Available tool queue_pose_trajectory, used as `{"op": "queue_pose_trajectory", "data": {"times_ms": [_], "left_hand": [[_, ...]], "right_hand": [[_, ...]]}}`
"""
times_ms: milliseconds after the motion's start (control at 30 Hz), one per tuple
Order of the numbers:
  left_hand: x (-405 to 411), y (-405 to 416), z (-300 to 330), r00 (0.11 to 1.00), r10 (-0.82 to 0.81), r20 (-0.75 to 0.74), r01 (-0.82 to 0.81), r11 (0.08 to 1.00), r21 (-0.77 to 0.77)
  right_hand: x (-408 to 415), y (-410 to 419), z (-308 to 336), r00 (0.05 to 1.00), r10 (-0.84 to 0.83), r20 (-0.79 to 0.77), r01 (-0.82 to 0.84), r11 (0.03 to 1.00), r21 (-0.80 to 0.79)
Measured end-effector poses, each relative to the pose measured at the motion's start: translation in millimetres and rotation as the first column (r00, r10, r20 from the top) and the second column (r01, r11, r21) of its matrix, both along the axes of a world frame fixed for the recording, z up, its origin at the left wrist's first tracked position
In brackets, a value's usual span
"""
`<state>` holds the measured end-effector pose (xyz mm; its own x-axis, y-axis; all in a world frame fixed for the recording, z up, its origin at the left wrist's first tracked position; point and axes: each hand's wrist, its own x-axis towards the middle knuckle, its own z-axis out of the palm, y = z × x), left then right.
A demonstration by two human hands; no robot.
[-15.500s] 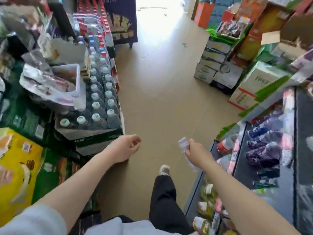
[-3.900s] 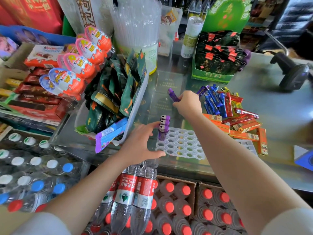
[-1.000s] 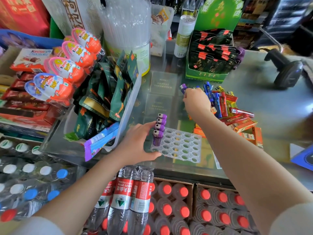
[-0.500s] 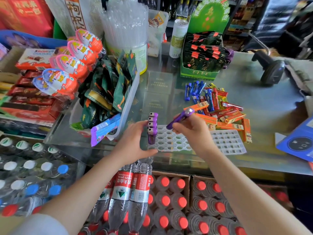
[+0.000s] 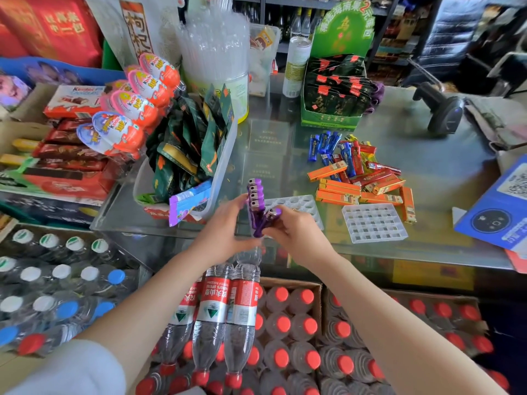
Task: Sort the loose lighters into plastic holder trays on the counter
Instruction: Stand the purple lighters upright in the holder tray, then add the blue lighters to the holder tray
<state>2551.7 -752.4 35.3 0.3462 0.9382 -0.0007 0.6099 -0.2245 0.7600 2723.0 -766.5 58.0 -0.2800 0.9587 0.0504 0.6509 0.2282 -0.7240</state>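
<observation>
A person's right hand (image 5: 296,232) pinches a purple lighter (image 5: 269,219) between thumb and curled fingers, its metal cap tilted up and to the right, its lower end down at the near left corner of a clear holder tray (image 5: 299,203) on the glass counter (image 5: 445,178). Just left of that grip, four more purple lighters (image 5: 254,193) stand upright in a row along the tray's left edge, and the left hand (image 5: 225,232) cups the tray's near left side, fingers curved against the row. To the right of the grip lies a second clear tray (image 5: 373,222), its square slots unfilled. Beyond and to the right of the hands, a loose pile of lighters (image 5: 356,172) in orange, red and blue spreads over the glass. Farther back stands a green display box (image 5: 330,121) of dark packets, and a barcode scanner (image 5: 442,109) rests at far right. Below the grip, bottles with red caps (image 5: 282,323) fill open cartons
</observation>
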Motion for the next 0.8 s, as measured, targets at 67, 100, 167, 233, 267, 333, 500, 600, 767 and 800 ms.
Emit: {"op": "queue_pose_trajectory", "data": {"times_ms": [67, 100, 167, 233, 267, 333, 500, 600, 767, 800], "left_hand": [[0, -1, 2, 1.000, 0.000, -0.006, 0.000, 1.000, 0.007], [0, -1, 2, 1.000, 0.000, -0.008, 0.000, 1.000, 0.010], [1, -1, 5, 1.000, 0.010, 0.000, -0.010, 1.000, 0.016], [2, 1, 5, 1.000, 0.026, 0.010, -0.026, 1.000, 0.006], [2, 2, 4, 0.999, 0.032, 0.018, -0.032, 0.999, 0.000], [2, 6, 1, 0.999, 0.044, 0.019, -0.043, 0.999, -0.023], [5, 11, 1, 0.999, 0.048, 0.008, -0.047, 0.998, -0.052], [7, 14, 3, 0.999, 0.050, -0.005, -0.050, 0.997, -0.057], [15, 20, 10, 0.999, 0.051, 0.004, -0.051, 0.998, -0.023], [16, 21, 11, 0.999, 0.051, -0.001, -0.051, 0.999, -0.018]], "right_hand": [[0, 1, 5, 0.996, 0.054, 0.075, -0.056, 0.998, 0.021], [-2, 2, 8, 0.988, 0.084, 0.128, -0.088, 0.996, 0.025], [-6, 2, 12, 0.966, 0.116, 0.233, -0.124, 0.992, 0.023], [-10, 1, 13, 0.940, 0.099, 0.327, -0.120, 0.992, 0.046], [-12, 0, 13, 0.925, 0.079, 0.372, -0.112, 0.991, 0.069], [-14, -2, 11, 0.907, 0.043, 0.418, -0.095, 0.990, 0.105], [-15, 4, 15, 0.884, -0.004, 0.467, -0.046, 0.994, 0.096], [-14, 9, 18, 0.873, 0.010, 0.488, -0.067, 0.993, 0.099], [25, 26, 24, 0.940, -0.001, 0.342, -0.005, 1.000, 0.015], [36, 32, 24, 0.952, -0.061, 0.301, 0.053, 0.998, 0.034]]}}
